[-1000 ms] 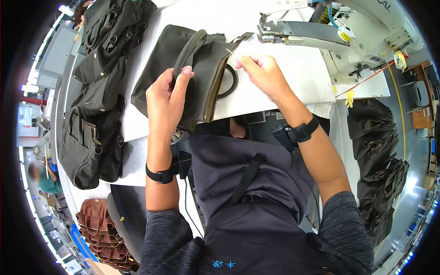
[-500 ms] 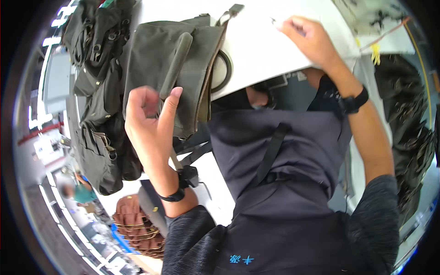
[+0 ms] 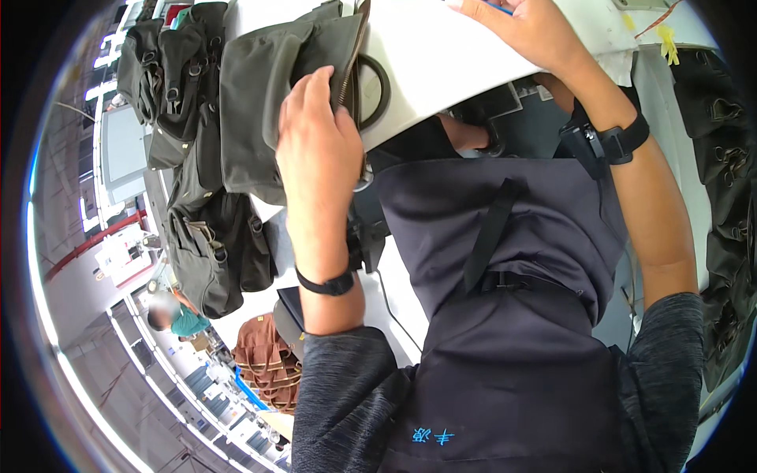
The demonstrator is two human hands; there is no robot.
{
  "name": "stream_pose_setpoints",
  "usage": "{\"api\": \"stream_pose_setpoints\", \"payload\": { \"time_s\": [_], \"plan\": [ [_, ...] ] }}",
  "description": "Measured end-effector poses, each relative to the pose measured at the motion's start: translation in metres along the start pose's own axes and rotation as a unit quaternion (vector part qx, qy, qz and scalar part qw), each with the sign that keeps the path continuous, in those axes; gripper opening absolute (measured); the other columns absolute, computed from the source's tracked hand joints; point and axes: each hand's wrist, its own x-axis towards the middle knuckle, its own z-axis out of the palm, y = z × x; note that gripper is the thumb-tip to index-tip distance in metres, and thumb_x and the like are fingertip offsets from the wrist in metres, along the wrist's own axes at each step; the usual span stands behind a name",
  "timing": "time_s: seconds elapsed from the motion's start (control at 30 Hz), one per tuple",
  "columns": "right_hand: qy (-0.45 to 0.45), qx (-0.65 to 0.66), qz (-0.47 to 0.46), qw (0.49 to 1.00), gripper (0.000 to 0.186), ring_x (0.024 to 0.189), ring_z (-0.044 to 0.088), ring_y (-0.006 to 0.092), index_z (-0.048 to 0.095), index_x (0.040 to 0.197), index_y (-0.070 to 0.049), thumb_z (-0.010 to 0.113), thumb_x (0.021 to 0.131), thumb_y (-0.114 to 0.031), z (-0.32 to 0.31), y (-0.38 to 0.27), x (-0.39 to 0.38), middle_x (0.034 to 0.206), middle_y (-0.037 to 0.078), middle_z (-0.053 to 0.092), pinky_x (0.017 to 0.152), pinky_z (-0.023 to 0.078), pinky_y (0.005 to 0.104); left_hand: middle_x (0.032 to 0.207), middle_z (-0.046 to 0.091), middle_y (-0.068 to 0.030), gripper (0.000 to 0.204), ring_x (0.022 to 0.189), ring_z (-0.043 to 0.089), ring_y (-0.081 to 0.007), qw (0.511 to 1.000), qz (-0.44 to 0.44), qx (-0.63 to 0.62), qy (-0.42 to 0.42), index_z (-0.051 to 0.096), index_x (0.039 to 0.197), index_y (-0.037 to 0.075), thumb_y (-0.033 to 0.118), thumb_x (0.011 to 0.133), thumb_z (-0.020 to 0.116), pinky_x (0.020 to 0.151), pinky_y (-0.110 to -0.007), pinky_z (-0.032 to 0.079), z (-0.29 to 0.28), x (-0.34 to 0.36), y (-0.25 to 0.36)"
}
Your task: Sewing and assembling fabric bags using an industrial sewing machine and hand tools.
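An olive bag lies on the white table, its brass zipper along the right side and a dark looped handle beside it. My left hand rests on the bag near the zipper, fingers extended and slightly curved. At the top edge, away from the bag, my right hand has its fingers round a slim blue item, partly hidden and too small to make out.
Olive bags are heaped along the left and hang at the right. Brown bags lie lower left. A person in teal is further off. A yellow glove-like item hangs at the table's right corner.
My right hand has moved up and right, away from the bag. My left hand let go of the handle, dropped back, then came forward onto the bag. The view has shifted too.
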Motion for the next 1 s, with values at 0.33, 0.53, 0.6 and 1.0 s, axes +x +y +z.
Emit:
{"api": "stream_pose_setpoints", "payload": {
  "time_s": [0.33,0.53,0.6,1.0],
  "plan": [
    [0.049,0.043,0.01,0.998,0.02,0.064,0.049,0.0114,0.06,0.09,0.001,0.064,0.099,-0.017,0.022,-0.038,-0.032,0.069,0.005,0.056,0.061,0.045,0.0322,0.097,0.076,-0.0138,0.029,0.085,0.071,-0.0136,0.973,-0.073,-0.154,-0.153,0.07,0.118,-0.005,0.012,0.095,0.068,0.08,-0.029,0.054,-0.058,0.046,-0.066],
    [0.011,0.226,-0.026,0.974,0.025,0.062,0.062,0.0155,0.071,0.097,0.001,0.065,0.098,-0.024,0.074,-0.067,-0.047,0.071,0.012,0.067,0.061,0.05,0.0312,0.105,0.076,-0.0079,0.032,0.093,0.067,-0.0069,0.892,-0.175,-0.323,-0.262,0.065,0.127,-0.006,0.01,0.099,0.066,0.083,-0.022,0.052,-0.092,0.028,-0.05],
    [-0.002,0.23,-0.019,0.973,0.029,0.06,0.061,0.0207,0.07,0.097,0.002,0.066,0.097,-0.026,0.096,-0.069,-0.042,0.07,0.014,0.065,0.06,0.048,0.0351,0.106,0.076,-0.0073,0.032,0.092,0.067,-0.0067,0.892,-0.165,-0.326,-0.265,0.065,0.127,-0.006,0.01,0.1,0.065,0.083,-0.022,0.052,-0.09,0.028,-0.053],
    [-0.051,0.231,0.034,0.971,0.034,0.058,0.051,0.0201,0.068,0.089,0.004,0.067,0.097,-0.029,0.137,-0.07,-0.047,0.065,0.012,0.058,0.059,0.044,0.0367,0.107,0.074,-0.004,0.03,0.094,0.066,-0.0056,0.859,-0.141,-0.416,-0.262,0.065,0.125,-0.006,0.011,0.1,0.064,0.085,-0.02,0.051,-0.075,0.024,-0.063]
  ]
}}
